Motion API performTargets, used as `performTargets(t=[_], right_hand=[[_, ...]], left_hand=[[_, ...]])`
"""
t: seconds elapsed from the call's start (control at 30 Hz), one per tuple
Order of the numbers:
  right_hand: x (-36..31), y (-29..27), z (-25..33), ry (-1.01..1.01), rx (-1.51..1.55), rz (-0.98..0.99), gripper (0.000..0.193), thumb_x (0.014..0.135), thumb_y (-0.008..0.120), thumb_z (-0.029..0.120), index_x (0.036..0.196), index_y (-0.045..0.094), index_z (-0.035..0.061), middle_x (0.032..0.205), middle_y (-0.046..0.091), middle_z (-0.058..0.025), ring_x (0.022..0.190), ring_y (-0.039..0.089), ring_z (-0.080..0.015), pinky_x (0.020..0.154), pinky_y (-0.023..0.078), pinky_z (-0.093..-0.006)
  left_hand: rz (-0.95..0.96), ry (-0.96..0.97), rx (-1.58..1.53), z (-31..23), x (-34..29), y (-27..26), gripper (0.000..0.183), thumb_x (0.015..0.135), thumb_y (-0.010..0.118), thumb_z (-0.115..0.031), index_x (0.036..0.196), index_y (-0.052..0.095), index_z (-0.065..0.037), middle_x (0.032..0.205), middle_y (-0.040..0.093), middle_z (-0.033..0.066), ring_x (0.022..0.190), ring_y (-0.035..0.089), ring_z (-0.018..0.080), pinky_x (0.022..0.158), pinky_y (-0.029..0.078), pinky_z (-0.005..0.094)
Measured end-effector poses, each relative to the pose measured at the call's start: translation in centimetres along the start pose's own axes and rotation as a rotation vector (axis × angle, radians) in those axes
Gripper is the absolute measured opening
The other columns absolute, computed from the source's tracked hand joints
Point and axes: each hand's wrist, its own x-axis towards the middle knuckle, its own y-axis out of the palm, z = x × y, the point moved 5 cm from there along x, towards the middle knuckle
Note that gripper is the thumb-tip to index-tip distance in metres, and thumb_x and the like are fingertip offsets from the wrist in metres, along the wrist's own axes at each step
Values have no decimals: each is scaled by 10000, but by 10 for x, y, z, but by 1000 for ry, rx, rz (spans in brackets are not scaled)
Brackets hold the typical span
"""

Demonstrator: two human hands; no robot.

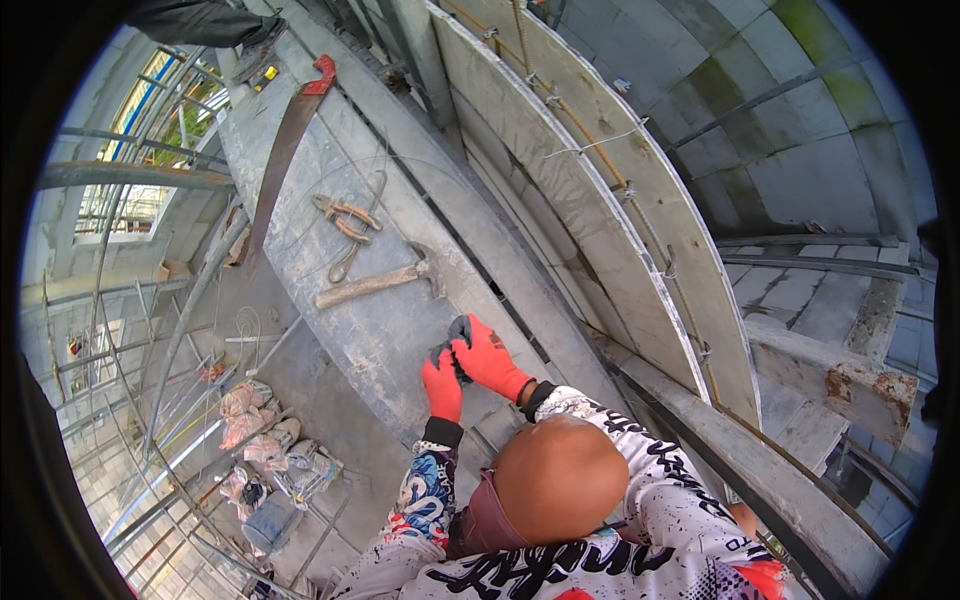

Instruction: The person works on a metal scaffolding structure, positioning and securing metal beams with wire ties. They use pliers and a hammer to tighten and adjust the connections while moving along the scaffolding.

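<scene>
My left hand (pixel 442 388) and my right hand (pixel 489 356), both in red work gloves with dark fingers, are held close together above a grey metal platform (pixel 370 345). The fingers of each are bent inward and pressed together at the tips; whatever lies between them is hidden. Just beyond them rests a claw hammer (pixel 375 285) with a worn wooden handle. Farther off lie pliers (pixel 348 217) with orange handles and a bent metal loop (pixel 343 263). A handsaw (pixel 285 150) with a red handle lies along the platform's far left side.
At right, two upright grey panels (pixel 590 190) stand with a rusty rod and wire ties between them. A small yellow-and-black item (pixel 266 77) lies near another person's dark-clothed leg (pixel 205 22). Below the platform's left edge are several sacks (pixel 255 420) and scaffold poles (pixel 195 285).
</scene>
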Motion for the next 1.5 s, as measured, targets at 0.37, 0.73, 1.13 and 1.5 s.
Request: performTargets(t=[0.37, 0.73, 1.13, 1.5], right_hand=[[-15, -36, 7, -7, 464, 73, 124, 918, 539, 56, 1026, 593, 26, 823, 585, -12, 740, 536, -87, 651, 468, -280], [-35, -73, 14, -144, 326, -73, 78, 912, 557, 39, 988, 571, 33, 811, 579, -20, 693, 555, -97, 621, 477, -276], [-63, -92, 30, -119, 428, -106, 68, 919, 543, 19, 977, 565, 47, 821, 581, -3, 647, 530, -71, 556, 447, -252], [-62, -114, 20, -114, 439, -54, 63, 898, 546, 8, 948, 580, 24, 799, 592, -11, 648, 573, -88, 561, 485, -259]], left_hand=[[153, -16, 3, -35, -5, 19, 252, 1014, 569, -201, 1114, 657, 13, 896, 652, 17, 802, 566, 110, 723, 471, 283], [240, -321, -555, -2, -26, 55, 239, 1057, 532, -270, 1180, 608, -79, 1058, 695, 61, 953, 658, 178, 803, 505, 328], [287, -175, -615, -25, -20, 84, 180, 1056, 502, -181, 1117, 608, -48, 889, 681, 58, 715, 656, 159, 606, 500, 276], [361, -163, -358, -49, -40, 101, 199, 1055, 532, -215, 1129, 668, -91, 723, 542, -78, 545, 440, 35, 473, 348, 222]])
